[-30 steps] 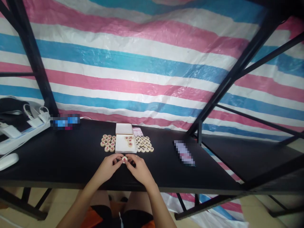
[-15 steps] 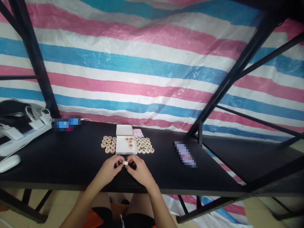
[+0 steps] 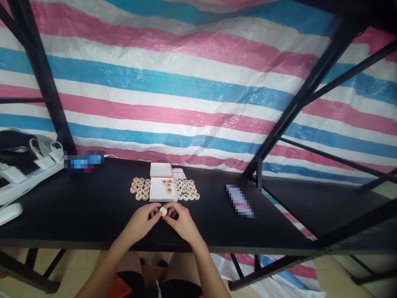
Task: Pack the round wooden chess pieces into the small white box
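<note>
Between the fingertips of my left hand [image 3: 143,222] and my right hand [image 3: 180,220] is one round cream Chinese chess piece [image 3: 163,211]. Both hands pinch it from the sides, in front of the open white box [image 3: 156,192]. Its upturned face looks plain, with no marking that I can make out. Several red-marked pieces [image 3: 168,186] lie inside the box toward its right side. Left of the box sit rows of red-marked pieces [image 3: 139,191]. Dark-marked pieces [image 3: 188,191] stand in rows at its right.
Behind the box lie its white lid [image 3: 161,170] and a pink-and-white paper [image 3: 179,173]. A blurred flat object [image 3: 239,201] rests on the right of the black table [image 3: 93,207]. On the left are a power strip [image 3: 27,177] with plugs and a white rounded object [image 3: 11,212].
The piece in my fingers has turned from edge-on so that its flat pale face now shows. Both hands keep their pinch. The view has shifted slightly.
</note>
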A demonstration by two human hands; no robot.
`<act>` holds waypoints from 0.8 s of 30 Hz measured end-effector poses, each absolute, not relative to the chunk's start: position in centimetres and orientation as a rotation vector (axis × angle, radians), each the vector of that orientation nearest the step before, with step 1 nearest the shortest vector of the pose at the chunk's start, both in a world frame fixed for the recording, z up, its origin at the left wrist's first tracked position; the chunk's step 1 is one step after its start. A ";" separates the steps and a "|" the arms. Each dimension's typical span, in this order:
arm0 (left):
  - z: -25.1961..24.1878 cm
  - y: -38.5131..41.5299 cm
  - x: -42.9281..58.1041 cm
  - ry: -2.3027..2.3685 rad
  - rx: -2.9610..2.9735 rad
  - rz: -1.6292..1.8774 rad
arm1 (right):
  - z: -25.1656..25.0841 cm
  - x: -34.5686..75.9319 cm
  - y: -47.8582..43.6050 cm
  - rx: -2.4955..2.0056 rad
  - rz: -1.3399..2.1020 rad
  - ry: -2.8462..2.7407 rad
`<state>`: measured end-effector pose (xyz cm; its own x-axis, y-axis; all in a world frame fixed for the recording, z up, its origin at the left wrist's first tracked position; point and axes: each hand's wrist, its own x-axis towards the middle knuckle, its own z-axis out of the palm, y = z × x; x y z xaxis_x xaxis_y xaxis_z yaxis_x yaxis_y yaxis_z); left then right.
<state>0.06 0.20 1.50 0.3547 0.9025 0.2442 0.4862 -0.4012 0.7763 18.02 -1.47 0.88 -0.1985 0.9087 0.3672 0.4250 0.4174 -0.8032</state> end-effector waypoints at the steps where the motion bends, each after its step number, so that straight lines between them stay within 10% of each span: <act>1: 1.5 0.2 0.0 1.194 2.033 0.895 | 0.8 18.0 -1.4 -1.144 0.702 -1.795; 24: 2.0 0.1 -1.3 1.301 1.972 1.065 | 0.9 18.0 -1.5 -1.178 0.612 -1.831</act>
